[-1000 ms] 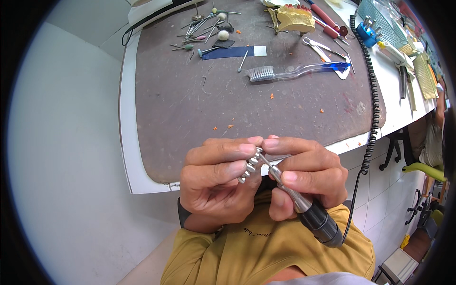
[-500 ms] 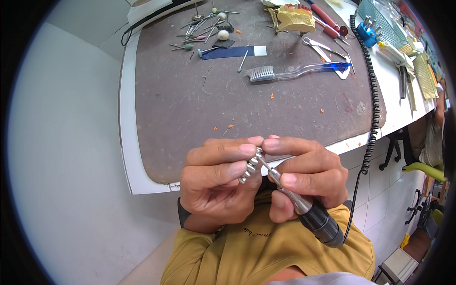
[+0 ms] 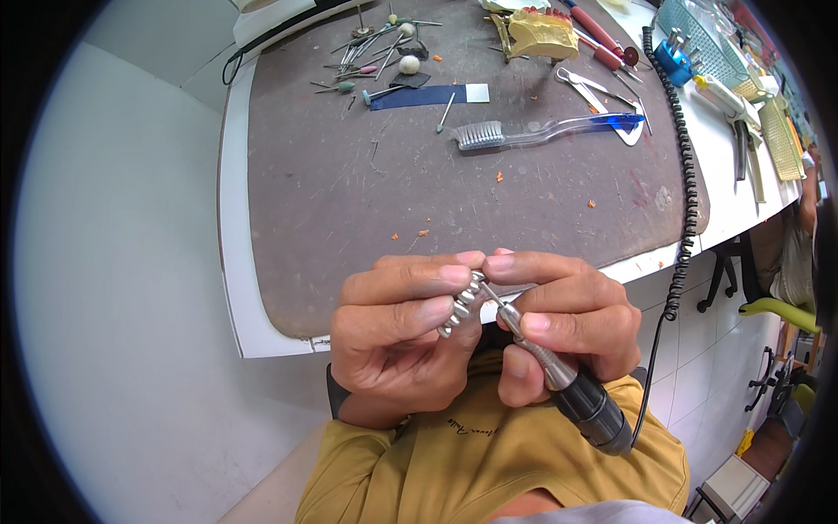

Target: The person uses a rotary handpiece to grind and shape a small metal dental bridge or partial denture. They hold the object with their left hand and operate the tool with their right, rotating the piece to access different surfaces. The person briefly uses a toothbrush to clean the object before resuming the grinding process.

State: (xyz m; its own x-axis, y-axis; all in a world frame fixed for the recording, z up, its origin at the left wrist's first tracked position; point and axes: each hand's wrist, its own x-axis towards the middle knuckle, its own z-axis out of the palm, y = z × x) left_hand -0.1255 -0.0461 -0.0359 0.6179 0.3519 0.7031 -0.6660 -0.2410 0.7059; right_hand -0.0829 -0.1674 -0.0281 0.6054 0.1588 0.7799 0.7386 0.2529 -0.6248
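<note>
My left hand [image 3: 397, 336] pinches a small silver metal dental bridge [image 3: 461, 303], a row of tooth-shaped units, between thumb and fingers. My right hand [image 3: 567, 319] grips a rotary handpiece [image 3: 563, 384] like a pen; its thin bur tip touches the metal piece near its upper end. Both hands meet in front of my chest, just below the near edge of the brown work mat [image 3: 367, 192]. A coiled black cord [image 3: 685, 175] runs from the handpiece up along the bench's right side.
On the mat lie a clear toothbrush with a blue handle [image 3: 541, 131], a dark blue strip [image 3: 419, 96], several burs and polishing points [image 3: 375, 52], and a yellow dental cast [image 3: 541, 31]. Pliers and a mesh basket [image 3: 716, 35] sit at the right. Chairs [image 3: 777, 314] stand lower right.
</note>
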